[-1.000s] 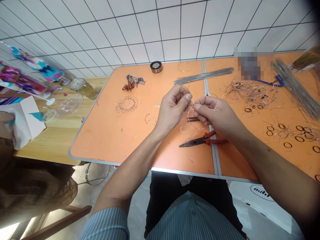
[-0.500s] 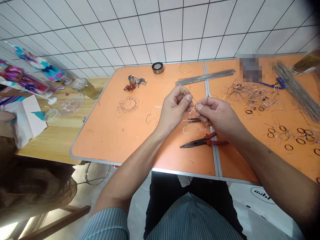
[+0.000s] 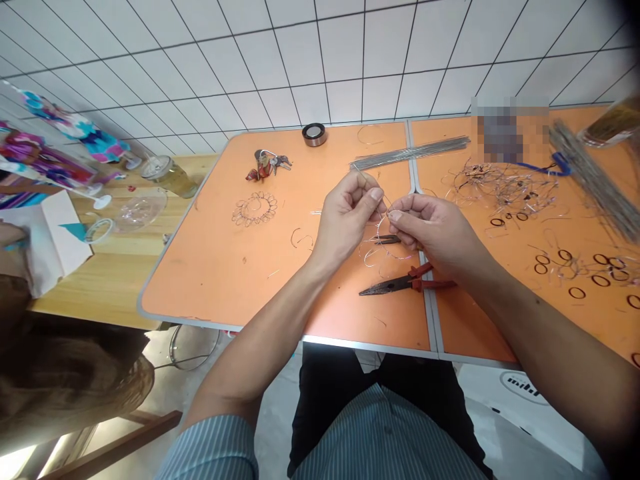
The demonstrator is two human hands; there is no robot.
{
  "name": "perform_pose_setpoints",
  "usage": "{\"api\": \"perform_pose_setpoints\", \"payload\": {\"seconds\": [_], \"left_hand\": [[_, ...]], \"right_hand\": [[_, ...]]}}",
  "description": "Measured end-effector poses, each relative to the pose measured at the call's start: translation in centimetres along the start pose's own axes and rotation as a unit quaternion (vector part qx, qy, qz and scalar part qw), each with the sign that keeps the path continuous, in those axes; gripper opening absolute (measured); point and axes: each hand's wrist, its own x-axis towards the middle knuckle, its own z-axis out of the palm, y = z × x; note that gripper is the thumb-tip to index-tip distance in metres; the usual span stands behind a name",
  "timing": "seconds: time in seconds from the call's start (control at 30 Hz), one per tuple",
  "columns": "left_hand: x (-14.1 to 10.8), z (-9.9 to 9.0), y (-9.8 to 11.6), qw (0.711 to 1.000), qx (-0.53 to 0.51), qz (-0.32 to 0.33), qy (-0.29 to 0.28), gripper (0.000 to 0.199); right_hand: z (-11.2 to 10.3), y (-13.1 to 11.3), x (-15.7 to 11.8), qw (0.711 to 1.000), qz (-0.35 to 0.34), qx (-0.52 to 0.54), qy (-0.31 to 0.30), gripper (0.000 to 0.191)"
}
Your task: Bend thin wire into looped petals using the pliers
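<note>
Thin wire [image 3: 380,227] runs between my two hands above the orange table, with a curved part hanging below the fingertips. My left hand [image 3: 350,212] pinches it between thumb and bent fingers. Close beside it, my right hand [image 3: 425,223] pinches the same wire with thumb and forefinger; the exact grip points are partly hidden. Red-handled long-nose pliers [image 3: 393,285] lie on the table below my right hand. A second dark-tipped tool [image 3: 387,240] lies partly covered by that hand. A looped wire ring [image 3: 255,209] rests to the left.
Keys [image 3: 270,163] and a tape roll [image 3: 314,135] lie toward the wall. Straight wires [image 3: 410,153] are bundled behind my hands. Tangled wire [image 3: 505,190], several dark rings [image 3: 577,293] and another wire bundle [image 3: 595,177] occupy the right side. A lidded jar [image 3: 169,176] stands on the wooden surface.
My hands have drawn very slightly closer together, both still pinching the wire. The view has shifted a little; the things on the table have stayed put.
</note>
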Motion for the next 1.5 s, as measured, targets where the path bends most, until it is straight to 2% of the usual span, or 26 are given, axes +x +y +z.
{"api": "perform_pose_setpoints", "payload": {"seconds": [0.17, 0.5, 0.67, 0.77, 1.0, 1.07, 1.13, 1.2, 1.27, 1.3, 1.4, 1.43, 1.5], "left_hand": [[-0.1, 0.2, 0.2, 1.0, 0.0, 0.004, 0.004, 0.032], [0.0, 0.1, 0.0, 1.0, 0.02, -0.006, 0.011, 0.032], [0.0, 0.0, 0.0, 1.0, 0.001, -0.003, 0.006, 0.033], [0.0, 0.0, 0.1, 1.0, 0.001, -0.019, 0.008, 0.032], [0.2, -0.1, 0.1, 0.998, -0.021, -0.055, 0.015, 0.036], [0.4, -0.3, 0.2, 0.998, -0.032, -0.054, 0.016, 0.036], [0.5, -0.5, 0.3, 0.997, -0.036, -0.058, 0.025, 0.033], [0.7, -0.7, 0.5, 0.996, -0.036, -0.071, 0.041, 0.031], [1.0, -0.9, 0.6, 0.994, -0.043, -0.085, 0.054, 0.029], [1.1, -1.0, 0.6, 0.993, -0.05, -0.091, 0.057, 0.028], [1.5, -1.3, 0.4, 0.99, -0.074, -0.107, 0.058, 0.028], [1.5, -1.4, 0.4, 0.989, -0.08, -0.112, 0.056, 0.029], [1.7, -1.5, 0.4, 0.987, -0.088, -0.123, 0.054, 0.03]], "right_hand": [[0.1, -0.1, 0.0, 1.0, 0.014, -0.017, 0.009, 0.013], [-0.1, -0.3, -0.2, 0.999, 0.035, -0.032, 0.0, 0.018], [-0.4, 0.0, 0.0, 1.0, 0.006, -0.011, -0.004, 0.021], [-0.3, -0.2, 0.0, 1.0, 0.0, 0.004, 0.0, 0.026], [0.2, -0.4, 0.0, 1.0, 0.002, 0.0, 0.01, 0.023], [-0.2, -0.9, 0.0, 1.0, -0.004, -0.025, 0.006, 0.02], [-1.3, -1.5, -0.3, 0.995, -0.026, -0.099, 0.021, 0.017], [-3.0, -1.8, -1.0, 0.973, -0.063, -0.214, 0.057, 0.015], [-5.1, -1.5, -2.2, 0.931, -0.089, -0.346, 0.075, 0.019], [-6.0, -1.0, -2.9, 0.907, -0.109, -0.403, 0.062, 0.02], [-7.9, 1.1, -5.2, 0.832, -0.219, -0.509, -0.017, 0.036], [-8.2, 1.9, -5.8, 0.805, -0.243, -0.538, -0.061, 0.039], [-8.3, 3.3, -6.5, 0.747, -0.274, -0.589, -0.14, 0.035]]}}
